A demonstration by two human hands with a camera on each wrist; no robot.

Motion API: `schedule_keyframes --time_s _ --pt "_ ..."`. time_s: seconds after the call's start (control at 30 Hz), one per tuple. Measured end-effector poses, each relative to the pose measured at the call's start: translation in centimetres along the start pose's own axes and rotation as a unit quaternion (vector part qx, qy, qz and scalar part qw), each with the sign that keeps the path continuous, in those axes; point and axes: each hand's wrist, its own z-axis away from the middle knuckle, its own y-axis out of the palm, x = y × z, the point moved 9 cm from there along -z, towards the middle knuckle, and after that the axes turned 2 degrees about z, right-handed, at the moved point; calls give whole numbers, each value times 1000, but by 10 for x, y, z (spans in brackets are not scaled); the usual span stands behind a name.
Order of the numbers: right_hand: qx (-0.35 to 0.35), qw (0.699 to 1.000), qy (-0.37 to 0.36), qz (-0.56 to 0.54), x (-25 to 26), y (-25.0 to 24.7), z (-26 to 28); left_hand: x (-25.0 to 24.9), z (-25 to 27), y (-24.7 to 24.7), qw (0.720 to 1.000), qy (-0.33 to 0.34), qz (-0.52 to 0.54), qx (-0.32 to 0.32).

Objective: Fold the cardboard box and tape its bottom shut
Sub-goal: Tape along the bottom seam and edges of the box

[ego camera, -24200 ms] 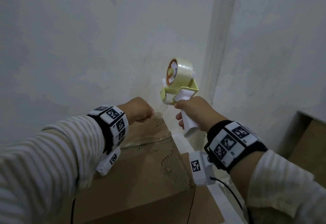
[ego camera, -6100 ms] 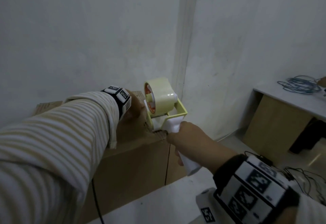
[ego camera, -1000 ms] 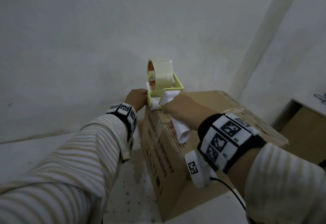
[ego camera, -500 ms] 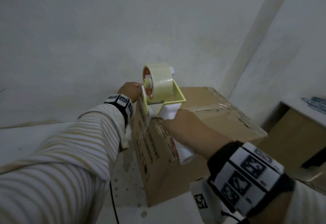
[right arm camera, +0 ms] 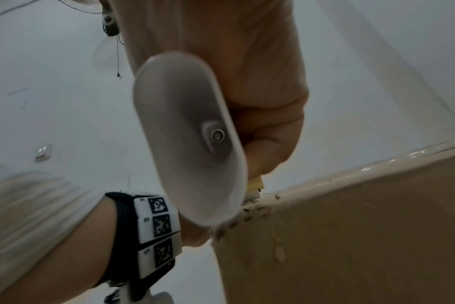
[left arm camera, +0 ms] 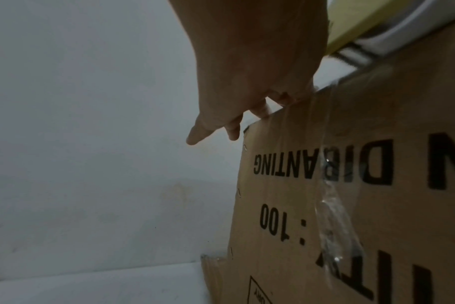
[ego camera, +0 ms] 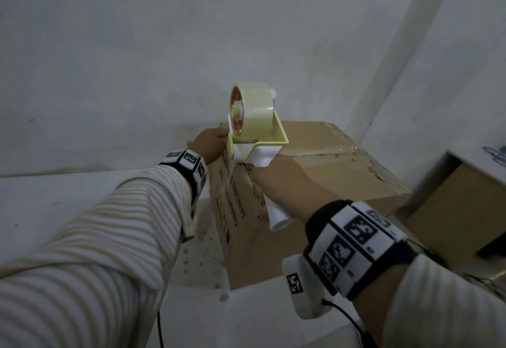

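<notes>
A brown cardboard box (ego camera: 342,164) stands on the floor in a corner, its taped flaps facing up. My right hand (ego camera: 276,180) grips the white handle of a yellow tape dispenser (ego camera: 254,128), whose mouth sits on the box's top left edge. My left hand (ego camera: 208,142) rests on that same edge just beyond the dispenser, fingers (left arm camera: 213,127) stretched out past the corner. A strip of clear tape (left arm camera: 330,205) runs down the printed side of the box (left arm camera: 377,205). In the right wrist view the handle's end (right arm camera: 190,144) fills the middle above the box's edge (right arm camera: 351,226).
White walls meet in a corner just behind the box. A low white table (ego camera: 479,161) with a brown front and cables on top stands at the right. The white floor (ego camera: 54,197) lies open to the left. A wall fan (right arm camera: 91,6) hangs high up.
The dispenser stays at the box's top left edge, shifted slightly along it. My left hand remains beside it on the edge. The head view has tilted a little.
</notes>
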Motion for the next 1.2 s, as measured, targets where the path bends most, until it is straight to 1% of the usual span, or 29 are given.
schedule_keyframes --time_s 0.03,0.1,0.17,0.23,0.33,0.37,0.4,0.47,0.5,0.53,0.57,0.6,0.67,0.7,0.77,0.83,0.93,1.07,1.1,1.2 --pt "0 1000 -1 -2 -2 -1 5 7 -9 3 1000 3 -4 -4" --pt "1 1000 2 -15 -8 -3 18 9 -11 3 1000 7 -2 -14" --pt "2 999 6 -37 -18 -6 36 14 -17 5 1000 8 -23 -9" --pt "4 998 14 -54 -27 -7 53 1 0 -1 999 -7 -45 -18" --pt "2 998 22 -54 -33 -5 64 -16 27 -1 995 -38 -87 -16" --pt "4 998 24 -53 -33 -4 64 -21 37 -2 995 -47 -83 -33" --pt "6 998 29 -51 -33 -3 63 -25 45 -2 996 -38 -65 -45" --pt "13 998 43 -54 -35 0 62 -29 59 8 998 11 -56 -15" --pt "15 997 47 -58 -35 1 63 -27 62 14 997 24 -67 3" --pt "14 997 45 -64 -35 1 64 -20 67 17 999 8 -49 13" --pt "10 997 40 -71 -35 1 64 -15 71 19 1000 -10 -5 22" --pt "5 996 36 -77 -35 0 65 -16 78 21 999 -11 32 27" --pt "1 995 39 -87 -36 1 70 -21 87 23 998 2 39 39" --pt "1 995 41 -88 -37 1 71 -21 86 22 999 6 27 36" --pt "3 996 44 -80 -38 3 77 -21 90 21 999 -17 15 30" --pt "9 996 50 -70 -41 2 87 -23 91 24 999 -21 -5 30" --pt "9 996 55 -69 -52 -3 111 -25 90 24 998 -24 -56 15" --pt "7 997 55 -60 -65 -3 143 -29 96 25 994 -18 -109 12" --pt "4 996 60 -65 -68 -2 148 -29 98 24 992 -27 -126 10" --pt "1 994 71 -77 -73 0 151 -27 109 22 976 -87 -199 7"
